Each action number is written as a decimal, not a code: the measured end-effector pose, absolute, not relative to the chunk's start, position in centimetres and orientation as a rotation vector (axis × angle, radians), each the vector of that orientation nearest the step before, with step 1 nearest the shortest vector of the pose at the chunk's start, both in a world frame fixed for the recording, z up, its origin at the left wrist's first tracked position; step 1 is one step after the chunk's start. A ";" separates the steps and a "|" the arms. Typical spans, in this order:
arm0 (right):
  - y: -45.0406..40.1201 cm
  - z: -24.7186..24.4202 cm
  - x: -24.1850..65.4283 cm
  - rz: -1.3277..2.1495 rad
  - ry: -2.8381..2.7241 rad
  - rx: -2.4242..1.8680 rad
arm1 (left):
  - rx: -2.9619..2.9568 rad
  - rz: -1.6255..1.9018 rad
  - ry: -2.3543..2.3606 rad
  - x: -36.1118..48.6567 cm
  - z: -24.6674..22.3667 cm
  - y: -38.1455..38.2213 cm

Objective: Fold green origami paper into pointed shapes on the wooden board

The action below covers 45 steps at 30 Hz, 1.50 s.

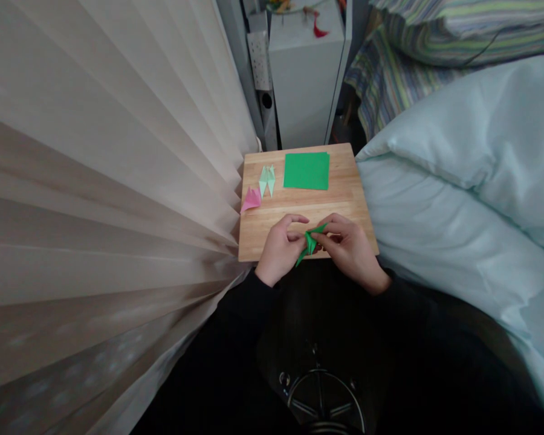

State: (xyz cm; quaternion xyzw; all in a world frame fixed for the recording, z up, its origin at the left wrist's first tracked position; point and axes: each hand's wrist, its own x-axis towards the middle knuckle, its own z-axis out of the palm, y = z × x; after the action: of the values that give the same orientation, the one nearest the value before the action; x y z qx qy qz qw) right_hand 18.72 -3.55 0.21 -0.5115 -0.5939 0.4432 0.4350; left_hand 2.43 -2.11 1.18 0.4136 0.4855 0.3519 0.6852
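Between my two hands, over the near edge of a small wooden table (272, 211), is a green folded-paper origami piece (310, 243) with pointed ends. My left hand (281, 246) pinches its left side, the index finger arched above it. On the other side, my right hand (350, 249) grips the upper right point between thumb and fingers. Beyond them lies a stack of green paper sheets (306, 171). Pale green folded-paper pieces (267, 180) and a pink folded-paper piece (252, 199) rest at the table's left side.
A pleated cream curtain (140, 151) hangs along the left, touching the table's edge. To the right a pale blue quilt (435, 181) reaches the table. A white cabinet (303, 84) stands behind it, near striped bedding (399, 78).
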 end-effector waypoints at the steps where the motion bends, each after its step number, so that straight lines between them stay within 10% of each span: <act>1: -3.6 0.4 18.7 1.108 -1.510 -1.257 | 0.911 0.791 1.100 2.4 1.2 -2.1; 45: -2.1 1.0 20.4 1.651 -0.944 -1.223 | 0.986 0.822 1.136 1.6 1.3 -1.7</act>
State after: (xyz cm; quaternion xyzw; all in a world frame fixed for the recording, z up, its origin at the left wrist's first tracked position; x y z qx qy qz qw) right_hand 20.43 -2.07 1.04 -0.4893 -0.3778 0.6605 0.4262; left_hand 1.58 -1.75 1.30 0.4348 0.5008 0.3626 0.6547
